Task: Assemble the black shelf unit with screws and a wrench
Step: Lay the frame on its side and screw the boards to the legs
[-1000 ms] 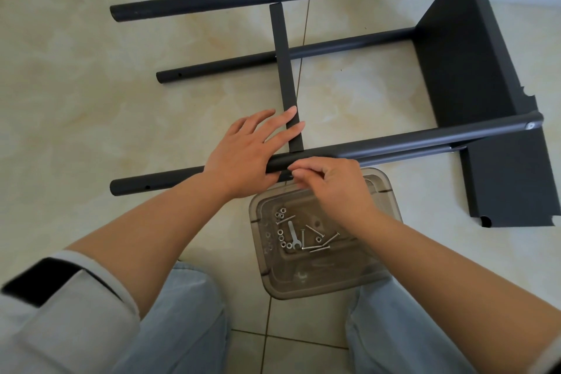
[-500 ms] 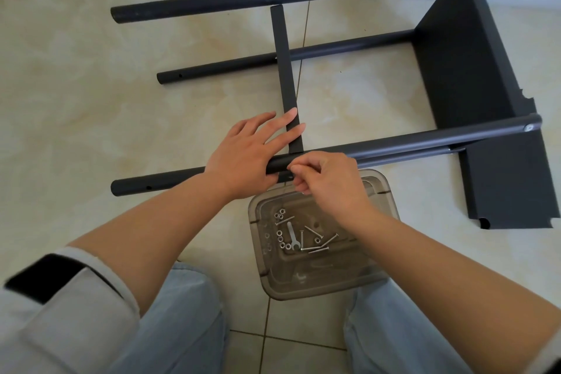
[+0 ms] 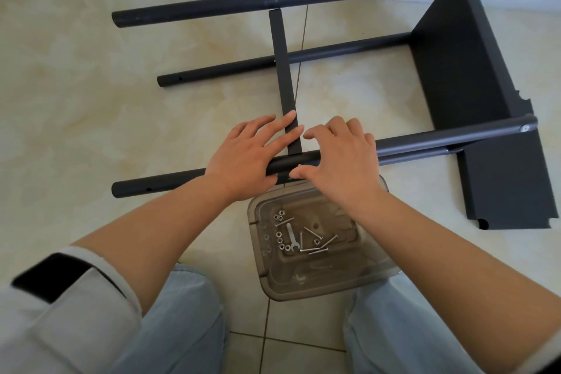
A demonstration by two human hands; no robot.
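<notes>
We view the black shelf unit [image 3: 449, 70] lying on its side on the tiled floor [image 3: 91, 100], filling the frame from 10 to 3 o'clock, with four round legs running leftward from a flat panel at 2 o'clock. A flat crossbar [image 3: 282, 70] runs from the far leg down to the near leg [image 3: 425, 143] at centre. The left hand [image 3: 246, 158] lies with straight, spread fingers over the near leg and the crossbar's end, its thumb tucked under the leg. The right hand [image 3: 340, 158] curls over the same leg just beside it, fingers bent across the top and thumb at the joint, where a small bright fastener seems to sit; we cannot tell whether it is pinched. We judge the frame stiff, fairly light and smooth-coated, so best held close to the joint, where the tube cannot roll. At 6 o'clock a clear tray [image 3: 334, 285] holds loose screws [image 3: 318, 249], nuts [image 3: 279, 217] and the wrench [image 3: 290, 235], untouched.
</notes>
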